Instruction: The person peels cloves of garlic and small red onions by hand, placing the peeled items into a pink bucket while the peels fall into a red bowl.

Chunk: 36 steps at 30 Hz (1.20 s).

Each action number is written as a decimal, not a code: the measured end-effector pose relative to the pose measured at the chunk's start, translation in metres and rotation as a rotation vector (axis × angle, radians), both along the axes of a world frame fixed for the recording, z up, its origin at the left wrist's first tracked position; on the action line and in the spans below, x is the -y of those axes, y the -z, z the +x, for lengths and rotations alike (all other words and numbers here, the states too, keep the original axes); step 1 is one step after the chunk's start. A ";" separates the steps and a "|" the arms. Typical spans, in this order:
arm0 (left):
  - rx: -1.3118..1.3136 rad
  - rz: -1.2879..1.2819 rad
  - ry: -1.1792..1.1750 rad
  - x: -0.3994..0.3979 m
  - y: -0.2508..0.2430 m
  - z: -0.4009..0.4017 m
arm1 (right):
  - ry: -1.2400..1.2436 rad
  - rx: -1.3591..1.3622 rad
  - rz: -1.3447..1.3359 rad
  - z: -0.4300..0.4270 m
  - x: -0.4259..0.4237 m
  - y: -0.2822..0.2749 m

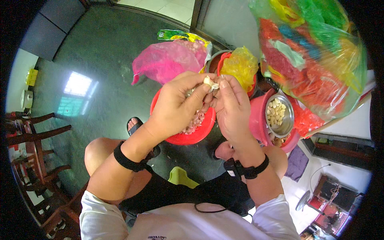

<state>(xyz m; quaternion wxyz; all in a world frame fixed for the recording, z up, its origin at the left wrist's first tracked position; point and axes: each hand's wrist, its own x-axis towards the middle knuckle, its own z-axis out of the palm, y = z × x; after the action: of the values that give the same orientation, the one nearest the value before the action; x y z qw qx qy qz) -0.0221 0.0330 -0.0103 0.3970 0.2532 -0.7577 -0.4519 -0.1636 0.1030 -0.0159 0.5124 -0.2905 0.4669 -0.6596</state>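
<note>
Above a red plastic basin (pixel 187 139), my two hands meet at a pale garlic clove (pixel 207 81) with bits of papery skin (pixel 214 87). My left hand (pixel 183 105) pinches the clove between thumb and forefinger. My right hand (pixel 231 105) has thumb and forefinger closed at the skin beside it. Unpeeled pinkish garlic cloves (pixel 193 123) lie in the basin, partly hidden by my left hand. To the right, a steel bowl (pixel 282 132) holds peeled cloves (pixel 275 112) and rests on a pink plastic bucket (pixel 259 117).
A pink mesh bag (pixel 168 60) lies beyond the basin. Next to it a yellow plastic bag (pixel 240 66) sits in a red container. A large bag of coloured plastic bags (pixel 312 60) bulges at the upper right. Wooden chairs (pixel 39 150) stand at left; a light green stool (pixel 180 177) is beneath me.
</note>
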 end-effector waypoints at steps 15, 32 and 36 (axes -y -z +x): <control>-0.066 0.274 -0.005 0.001 -0.001 -0.001 | -0.029 0.078 -0.118 -0.005 -0.001 0.001; 0.116 -0.077 -0.021 -0.005 -0.002 0.001 | 0.229 -0.899 -0.332 -0.008 0.004 -0.002; 0.008 0.126 0.025 -0.007 -0.009 0.001 | 0.241 -0.624 -0.080 -0.006 0.000 0.008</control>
<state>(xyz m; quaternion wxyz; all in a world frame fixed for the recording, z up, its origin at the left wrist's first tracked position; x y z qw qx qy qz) -0.0206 0.0397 -0.0010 0.3717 0.2701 -0.7323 -0.5026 -0.1694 0.1026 -0.0238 0.2513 -0.4412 0.6059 -0.6124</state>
